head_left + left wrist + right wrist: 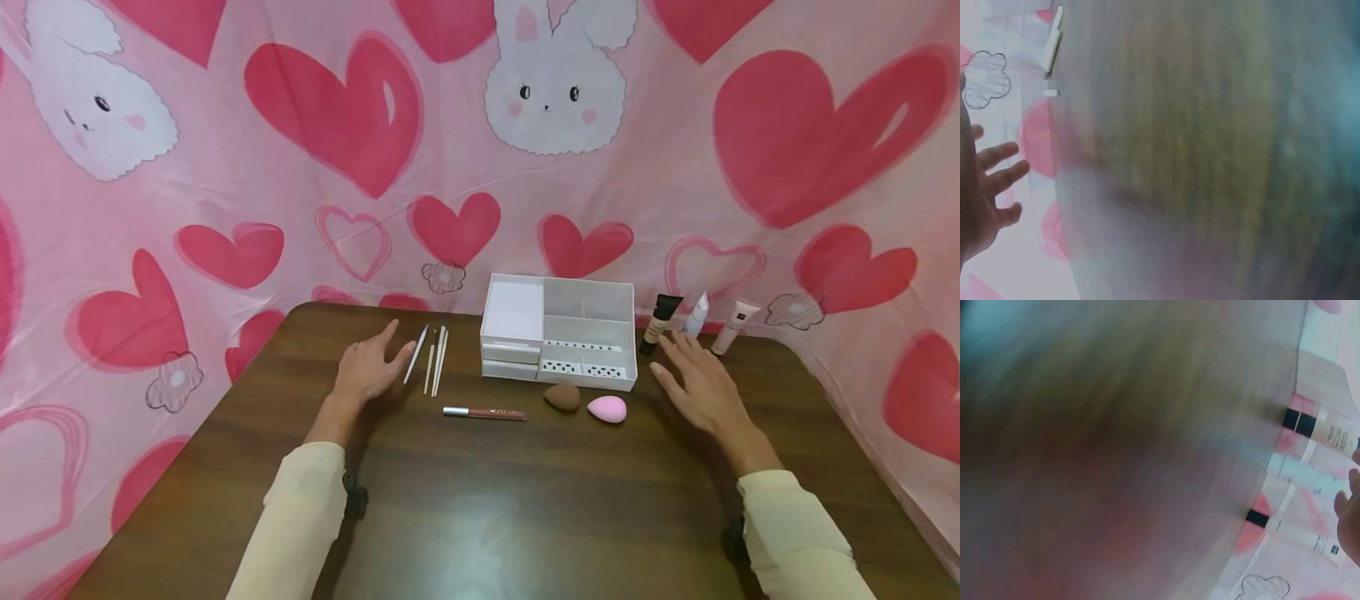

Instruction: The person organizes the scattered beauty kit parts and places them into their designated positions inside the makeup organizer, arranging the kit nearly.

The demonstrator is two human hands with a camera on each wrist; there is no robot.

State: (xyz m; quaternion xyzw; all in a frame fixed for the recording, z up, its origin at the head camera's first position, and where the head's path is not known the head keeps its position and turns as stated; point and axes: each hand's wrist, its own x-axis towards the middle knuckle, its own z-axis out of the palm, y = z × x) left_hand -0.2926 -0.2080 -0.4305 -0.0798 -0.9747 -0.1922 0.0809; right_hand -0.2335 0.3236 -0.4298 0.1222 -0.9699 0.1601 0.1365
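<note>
cream-sleeved, our left grip (367, 368) has fingers apart and holds nothing, just beside the thin sticks (416, 355). our right grip (699, 385) is spread too, by the black-capped tube (657, 327), white tube (697, 313) and pale pink tube (737, 323); can't tell if it touches any. those look stood on their caps, probably since that end's flat. sticks lie unstacked, maybe for easy picking. white organizer (512, 308) sits between our grips, likely so both reach it. brown sponge (562, 397), pink sponge (608, 409) and reddish stick (487, 413) lie in front on the bench (480, 500).
</note>
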